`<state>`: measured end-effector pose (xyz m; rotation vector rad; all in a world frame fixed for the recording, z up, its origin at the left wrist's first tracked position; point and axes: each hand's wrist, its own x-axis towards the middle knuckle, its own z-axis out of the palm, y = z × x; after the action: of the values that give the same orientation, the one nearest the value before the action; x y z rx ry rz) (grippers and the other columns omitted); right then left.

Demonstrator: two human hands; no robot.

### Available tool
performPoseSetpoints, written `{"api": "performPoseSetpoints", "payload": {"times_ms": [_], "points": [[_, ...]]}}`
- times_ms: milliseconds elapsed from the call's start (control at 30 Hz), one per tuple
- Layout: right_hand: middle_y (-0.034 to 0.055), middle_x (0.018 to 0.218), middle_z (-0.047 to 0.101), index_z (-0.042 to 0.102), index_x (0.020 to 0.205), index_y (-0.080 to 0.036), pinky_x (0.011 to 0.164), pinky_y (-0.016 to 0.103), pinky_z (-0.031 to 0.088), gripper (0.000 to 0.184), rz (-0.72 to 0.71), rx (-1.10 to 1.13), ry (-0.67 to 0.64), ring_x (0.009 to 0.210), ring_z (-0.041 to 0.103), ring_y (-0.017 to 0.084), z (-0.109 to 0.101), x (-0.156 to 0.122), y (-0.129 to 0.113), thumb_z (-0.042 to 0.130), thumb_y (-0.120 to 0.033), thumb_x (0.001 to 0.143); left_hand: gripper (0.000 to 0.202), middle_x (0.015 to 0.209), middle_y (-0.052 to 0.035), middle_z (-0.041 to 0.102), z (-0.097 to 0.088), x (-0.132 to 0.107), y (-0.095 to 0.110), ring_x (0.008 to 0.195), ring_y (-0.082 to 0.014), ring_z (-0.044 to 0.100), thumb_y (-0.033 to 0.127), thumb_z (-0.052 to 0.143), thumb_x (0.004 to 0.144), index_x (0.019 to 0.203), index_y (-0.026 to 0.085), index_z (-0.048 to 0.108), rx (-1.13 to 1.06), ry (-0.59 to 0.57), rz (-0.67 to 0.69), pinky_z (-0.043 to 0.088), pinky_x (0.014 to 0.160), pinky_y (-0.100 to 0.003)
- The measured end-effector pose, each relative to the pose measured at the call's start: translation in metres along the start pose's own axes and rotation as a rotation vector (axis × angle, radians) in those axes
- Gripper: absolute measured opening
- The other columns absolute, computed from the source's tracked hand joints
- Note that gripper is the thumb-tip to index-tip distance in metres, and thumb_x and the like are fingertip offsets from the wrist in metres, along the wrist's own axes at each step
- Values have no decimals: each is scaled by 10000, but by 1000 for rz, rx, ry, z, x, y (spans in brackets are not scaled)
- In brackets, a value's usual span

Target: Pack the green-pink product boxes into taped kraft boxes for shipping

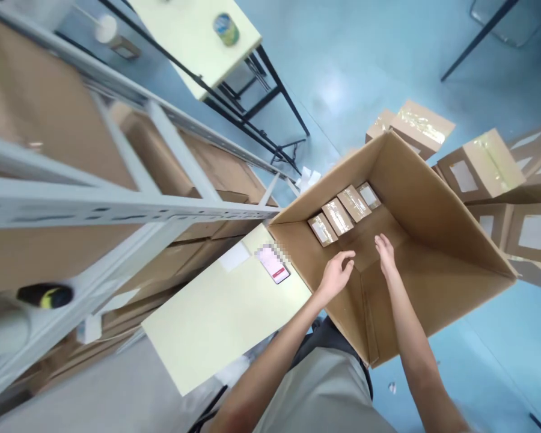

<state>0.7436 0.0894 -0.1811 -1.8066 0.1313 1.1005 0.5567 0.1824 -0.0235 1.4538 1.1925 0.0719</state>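
Observation:
A large open cardboard carton (pixel 437 294) stands in front of me, and both my hands reach down into it. Along its far left wall sits a row of several small taped boxes (pixel 338 216), some with white labels. My left hand (pixel 338 273) is over the near left part of the carton, its fingers slightly curled and apart, holding nothing. To its right my right hand (pixel 385 252) is stretched out with the palm turned inward, also with nothing in it. A gap lies between both hands and the row of boxes.
A pale table (pixel 216 313) adjoins the carton on the left, with a phone (pixel 274 264) on it. Grey metal shelving (pixel 117 204) with cartons fills the left. Stacked labelled boxes (pixel 482 162) stand to the right. A can (pixel 226 29) is on a farther table (pixel 193 36).

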Motion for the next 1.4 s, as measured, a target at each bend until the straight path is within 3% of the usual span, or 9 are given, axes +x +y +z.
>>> {"api": "performPoseSetpoints", "payload": {"times_ms": [133,400,533,633,833,900,1000,1167,1400], "points": [[242,1501,764,787,1343,-191,1287,642,531,851,-166,-73,-84,1440,727,402,-5,-72,-15,897,-755,716,162,1150,-74,871,-25,-69,-7,1171,-266,827,337,704,1010,1034,255,841,-155,149,1,627,1149,-458],[213,1286,859,824,1186,-226,1191,706,599,637,-455,-170,-252,1268,818,420,7,-223,-21,868,-728,796,175,1097,-100,872,-60,-212,-38,1104,-293,833,421,780,932,886,253,795,-368,365,138,643,1102,-496],[198,1318,854,821,1211,-248,1188,691,607,550,-624,-280,-402,1255,823,411,36,-307,-15,817,-690,883,146,1090,-90,870,-81,-305,-74,1089,-281,831,388,760,941,892,269,828,-447,531,260,650,1070,-465],[191,1318,857,821,1225,-254,1151,654,637,509,-746,-368,-574,1226,833,398,69,-384,1,805,-660,918,145,1092,-94,876,-96,-388,-117,1086,-289,835,372,758,946,903,269,851,-513,714,314,646,1074,-475],[158,1299,865,812,1247,-270,1096,613,663,446,-891,-522,-1050,1198,843,376,131,-546,89,767,-629,985,206,1083,-93,879,-101,-553,-215,1093,-278,831,350,703,983,888,261,863,-646,1137,300,649,1078,-463],[154,1280,871,814,1238,-278,1091,623,666,441,-887,-584,-1218,1177,849,379,147,-594,127,774,-634,980,258,1066,-101,877,-96,-601,-245,1080,-276,833,370,682,1000,834,254,842,-707,1290,294,648,1080,-464],[142,1291,870,826,1242,-309,1092,623,673,425,-873,-710,-1454,1181,850,379,166,-656,179,762,-643,987,221,1068,-103,879,-85,-662,-286,1064,-277,834,441,754,967,914,245,842,-825,1516,226,659,1053,-449],[154,1303,867,838,1241,-286,1112,607,672,471,-821,-886,-1735,1202,845,381,192,-732,243,772,-665,970,362,1044,-114,886,-61,-731,-342,1022,-280,839,578,834,893,931,218,835,-1021,1869,95,671,1006,-427],[173,1322,859,807,1276,-232,1135,563,651,588,-662,-1073,-2046,1194,843,348,245,-798,330,805,-714,940,346,1035,-96,886,-36,-787,-400,1047,-273,822,554,756,920,925,225,864,-1114,2209,-50,645,1020,-413]]}}
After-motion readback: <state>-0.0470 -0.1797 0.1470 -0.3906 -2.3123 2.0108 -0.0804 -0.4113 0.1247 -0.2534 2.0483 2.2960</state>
